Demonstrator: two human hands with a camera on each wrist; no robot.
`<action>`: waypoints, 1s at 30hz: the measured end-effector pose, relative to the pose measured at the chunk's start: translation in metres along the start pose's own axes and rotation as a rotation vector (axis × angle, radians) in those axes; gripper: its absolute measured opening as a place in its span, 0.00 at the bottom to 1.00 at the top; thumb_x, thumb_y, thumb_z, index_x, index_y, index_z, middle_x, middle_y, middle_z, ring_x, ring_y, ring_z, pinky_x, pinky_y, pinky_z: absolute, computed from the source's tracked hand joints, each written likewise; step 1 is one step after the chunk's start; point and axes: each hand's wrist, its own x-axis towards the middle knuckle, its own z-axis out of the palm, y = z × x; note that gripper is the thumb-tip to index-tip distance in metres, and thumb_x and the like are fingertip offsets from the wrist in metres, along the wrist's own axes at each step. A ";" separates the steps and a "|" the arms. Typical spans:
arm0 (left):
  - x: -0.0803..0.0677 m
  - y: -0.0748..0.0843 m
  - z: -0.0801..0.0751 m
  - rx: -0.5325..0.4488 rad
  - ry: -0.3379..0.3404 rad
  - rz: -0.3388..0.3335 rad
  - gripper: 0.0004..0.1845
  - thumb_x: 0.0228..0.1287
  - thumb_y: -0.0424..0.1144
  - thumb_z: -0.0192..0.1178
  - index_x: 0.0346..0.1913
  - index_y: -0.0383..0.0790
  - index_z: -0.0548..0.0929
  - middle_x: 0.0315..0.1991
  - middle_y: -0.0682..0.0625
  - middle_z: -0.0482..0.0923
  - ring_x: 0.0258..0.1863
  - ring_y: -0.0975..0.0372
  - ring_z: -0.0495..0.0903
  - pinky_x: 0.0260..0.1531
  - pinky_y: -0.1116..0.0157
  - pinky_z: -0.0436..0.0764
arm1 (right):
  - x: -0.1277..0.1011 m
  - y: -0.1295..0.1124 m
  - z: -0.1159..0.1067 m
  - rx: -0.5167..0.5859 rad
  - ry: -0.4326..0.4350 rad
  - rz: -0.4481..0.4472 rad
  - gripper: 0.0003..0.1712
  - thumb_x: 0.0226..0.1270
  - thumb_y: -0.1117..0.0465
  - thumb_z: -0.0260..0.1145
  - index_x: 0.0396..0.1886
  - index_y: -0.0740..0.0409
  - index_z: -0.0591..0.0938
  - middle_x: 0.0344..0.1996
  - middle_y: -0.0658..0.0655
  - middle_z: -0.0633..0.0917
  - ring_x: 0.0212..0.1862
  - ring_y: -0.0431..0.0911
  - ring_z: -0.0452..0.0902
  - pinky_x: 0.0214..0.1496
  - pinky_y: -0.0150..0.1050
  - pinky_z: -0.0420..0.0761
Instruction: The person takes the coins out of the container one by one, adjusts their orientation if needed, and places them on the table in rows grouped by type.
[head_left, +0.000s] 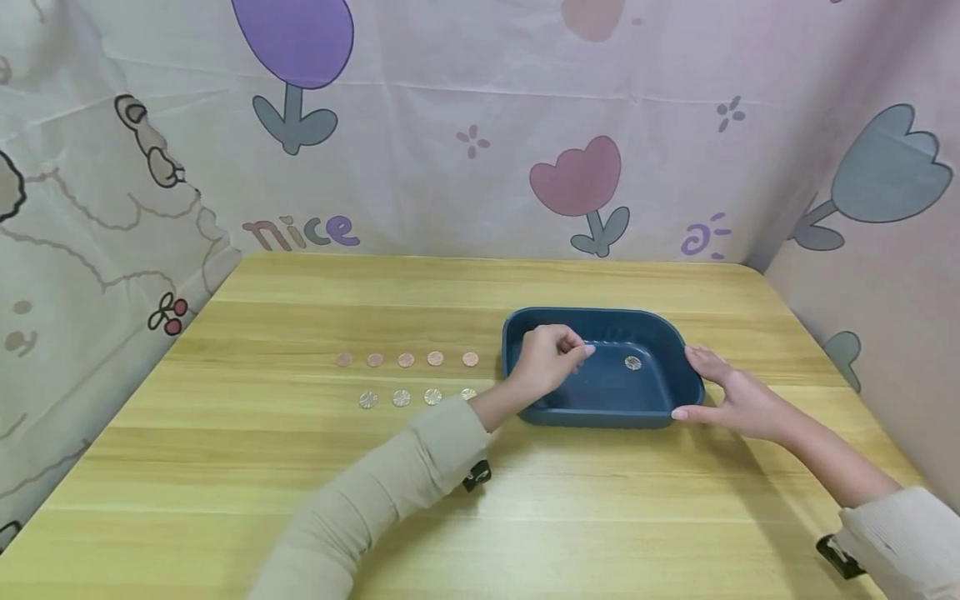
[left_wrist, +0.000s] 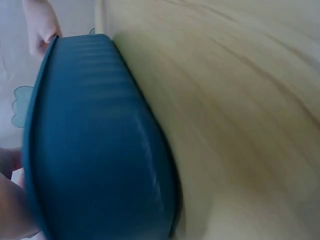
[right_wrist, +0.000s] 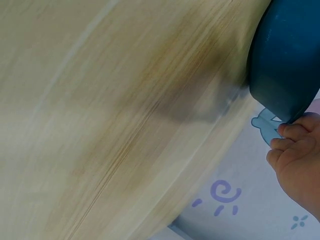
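Note:
A dark blue plastic bin [head_left: 600,418] stands on the wooden table, with one round, patterned coin-like disc [head_left: 633,363] on its floor. My left hand [head_left: 546,363] is above the bin's left part, fingers bent and fingertips close to the thumb; whether anything is between them cannot be seen. In the left wrist view the bin's outer wall [left_wrist: 95,135] hides much of that hand. My right hand [head_left: 738,400] grips the bin's right end, thumb at the front corner and fingers at the rim. The right wrist view shows its curled fingers [right_wrist: 292,135] against the bin [right_wrist: 285,60].
Left of the bin lie two rows of discs: several copper-coloured ones [head_left: 406,360] behind, several silvery ones [head_left: 402,398] in front. My left forearm partly covers the silvery row's right end. A printed cloth [head_left: 420,183] hangs behind the table [head_left: 225,467].

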 end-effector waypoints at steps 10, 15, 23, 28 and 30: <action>0.019 0.001 0.038 0.005 0.006 -0.056 0.09 0.62 0.38 0.60 0.29 0.36 0.83 0.23 0.45 0.83 0.18 0.68 0.77 0.17 0.76 0.71 | 0.000 0.001 0.000 -0.004 0.004 0.000 0.57 0.52 0.49 0.71 0.70 0.72 0.50 0.68 0.78 0.51 0.70 0.71 0.41 0.62 0.69 0.51; 0.030 0.006 0.054 0.003 0.020 -0.100 0.09 0.61 0.38 0.61 0.28 0.36 0.83 0.22 0.46 0.82 0.16 0.68 0.73 0.16 0.76 0.70 | -0.001 0.001 0.001 -0.004 0.004 0.001 0.56 0.52 0.49 0.71 0.69 0.72 0.51 0.67 0.78 0.51 0.69 0.71 0.41 0.61 0.70 0.51; 0.045 0.012 0.071 0.113 0.014 -0.122 0.09 0.62 0.38 0.61 0.27 0.37 0.82 0.20 0.51 0.78 0.15 0.69 0.68 0.17 0.77 0.66 | -0.001 0.001 0.001 0.000 0.006 0.011 0.56 0.52 0.49 0.71 0.69 0.72 0.51 0.67 0.78 0.51 0.69 0.71 0.42 0.61 0.69 0.52; 0.050 0.010 0.082 0.246 -0.087 -0.189 0.07 0.63 0.40 0.59 0.37 0.41 0.83 0.33 0.53 0.83 0.27 0.68 0.77 0.26 0.76 0.73 | -0.001 0.001 0.001 0.007 0.003 0.014 0.56 0.53 0.49 0.71 0.70 0.71 0.50 0.68 0.78 0.51 0.69 0.71 0.42 0.60 0.70 0.53; 0.051 0.009 0.085 0.315 -0.148 -0.211 0.10 0.64 0.41 0.58 0.45 0.43 0.82 0.42 0.54 0.83 0.38 0.67 0.80 0.34 0.75 0.76 | -0.002 0.002 0.001 0.004 0.002 0.014 0.56 0.53 0.49 0.71 0.70 0.71 0.50 0.68 0.78 0.51 0.69 0.71 0.42 0.60 0.70 0.53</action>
